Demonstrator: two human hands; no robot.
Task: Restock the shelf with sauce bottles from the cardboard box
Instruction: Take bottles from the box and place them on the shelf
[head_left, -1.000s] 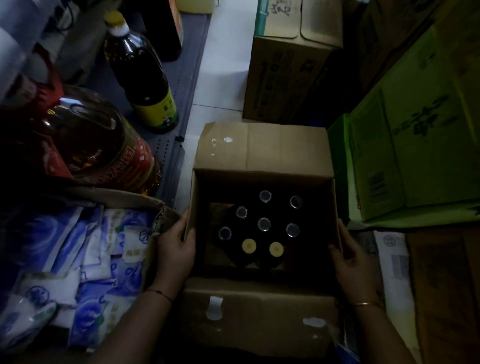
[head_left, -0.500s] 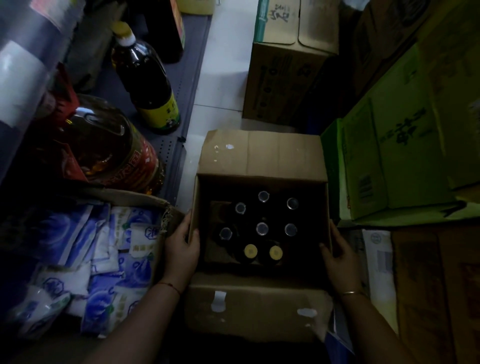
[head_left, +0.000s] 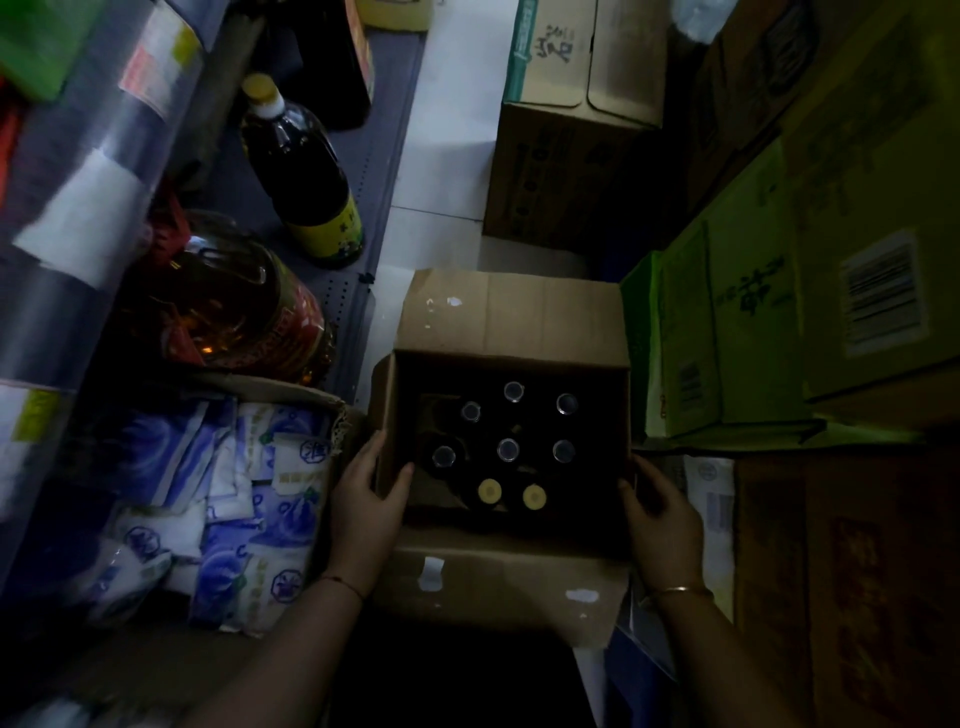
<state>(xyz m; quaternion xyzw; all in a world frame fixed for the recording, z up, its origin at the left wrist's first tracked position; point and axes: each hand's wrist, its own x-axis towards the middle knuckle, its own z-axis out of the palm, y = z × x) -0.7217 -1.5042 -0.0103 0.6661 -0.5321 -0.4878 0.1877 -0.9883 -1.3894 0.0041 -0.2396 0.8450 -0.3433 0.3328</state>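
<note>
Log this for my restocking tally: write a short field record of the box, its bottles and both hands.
box: cardboard box, flaps open
contents: eight sauce bottles upright inside; six clear caps, two yellow
left hand: left hand grips the box's left wall, thumb inside
right hand: right hand holds the right wall
shelf: dark bottle and oil jug standing
bottles out: none yet

Left forearm (head_left: 280, 660), at 7 o'clock, and right forearm (head_left: 727, 660), at 5 o'clock, are both uncovered as far as the frame edge. The left hand (head_left: 363, 499) is at 7 o'clock, nearer centre. Its wrist bears a thin cord bracelet (head_left: 343, 584), a single dark strand with a reddish tint. The right hand (head_left: 662, 519) is at 4 o'clock. Its wrist bears a slim rigid bangle (head_left: 678, 591), gold-coloured, plain and smooth, with a faint highlight. Dim light hides finer detail.
</note>
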